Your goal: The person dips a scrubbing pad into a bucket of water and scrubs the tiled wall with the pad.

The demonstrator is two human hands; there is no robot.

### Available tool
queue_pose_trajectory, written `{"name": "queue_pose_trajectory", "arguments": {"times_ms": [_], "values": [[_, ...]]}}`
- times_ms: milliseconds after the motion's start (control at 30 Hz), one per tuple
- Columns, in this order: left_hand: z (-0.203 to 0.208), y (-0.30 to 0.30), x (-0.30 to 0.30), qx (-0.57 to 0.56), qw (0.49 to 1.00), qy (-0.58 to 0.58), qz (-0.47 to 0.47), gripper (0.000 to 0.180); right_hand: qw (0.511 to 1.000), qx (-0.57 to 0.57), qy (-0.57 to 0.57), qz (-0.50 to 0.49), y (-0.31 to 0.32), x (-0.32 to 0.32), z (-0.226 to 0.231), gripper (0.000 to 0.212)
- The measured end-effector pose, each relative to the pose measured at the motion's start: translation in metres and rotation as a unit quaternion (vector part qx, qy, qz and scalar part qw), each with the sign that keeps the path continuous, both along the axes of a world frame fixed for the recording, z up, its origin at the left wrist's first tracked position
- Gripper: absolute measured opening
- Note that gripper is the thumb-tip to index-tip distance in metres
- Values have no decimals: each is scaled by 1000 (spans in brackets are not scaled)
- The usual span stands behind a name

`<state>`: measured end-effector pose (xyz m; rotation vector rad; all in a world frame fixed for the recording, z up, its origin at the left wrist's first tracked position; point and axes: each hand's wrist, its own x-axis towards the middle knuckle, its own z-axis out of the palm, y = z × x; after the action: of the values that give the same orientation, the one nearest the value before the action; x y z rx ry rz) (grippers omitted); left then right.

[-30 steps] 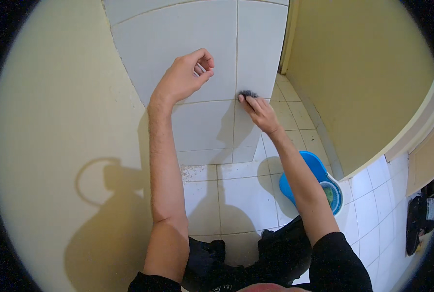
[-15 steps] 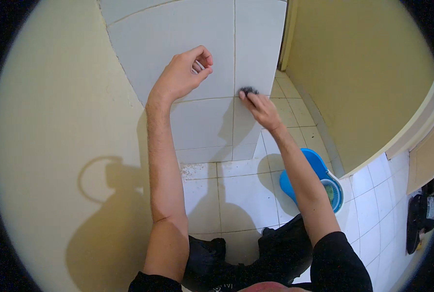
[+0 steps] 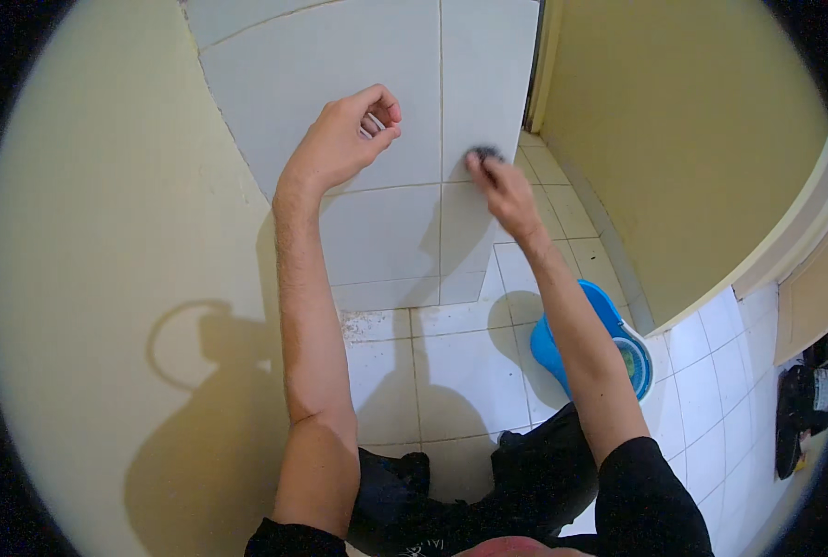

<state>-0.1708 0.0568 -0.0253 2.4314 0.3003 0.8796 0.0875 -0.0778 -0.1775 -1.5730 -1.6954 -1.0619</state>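
Observation:
My right hand is closed round a dark, fuzzy scouring pad, a little blurred by motion. The pad is at the white tiled wall, near its right edge and just above a horizontal grout line. My left hand is raised in front of the same tiles, further left. Its fingers are loosely curled, with a gap between thumb and fingertips, and nothing shows in it. Whether this hand touches the tiles, I cannot tell.
On the tiled floor at the right stands a blue mop bucket, partly hidden by my right forearm. Crumbly debris lies at the foot of the tiled wall. A cream wall rises on the left. Dark items sit at the far right.
My right hand and the scouring pad have moved slightly up and to the right across the tiles. The left hand keeps its pose; the view has shifted slightly.

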Motion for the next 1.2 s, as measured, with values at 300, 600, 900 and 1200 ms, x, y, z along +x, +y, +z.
{"name": "queue_pose_trajectory", "arguments": {"times_ms": [300,600,900,1200], "values": [[-1,-2,10,7,1000,9,-7,13,997,-27,53,39,-3,19,-22,42],[-4,3,5,-3,1000,-5,-9,13,978,139,152,5,12,10,30,28],[-5,7,-3,3,1000,13,12,13,986,6,-136,97,20,-26,-13,41],[-2,11,-8,7,1000,5,7,14,980,117,-62,147,43,-42,-21,46]]}}
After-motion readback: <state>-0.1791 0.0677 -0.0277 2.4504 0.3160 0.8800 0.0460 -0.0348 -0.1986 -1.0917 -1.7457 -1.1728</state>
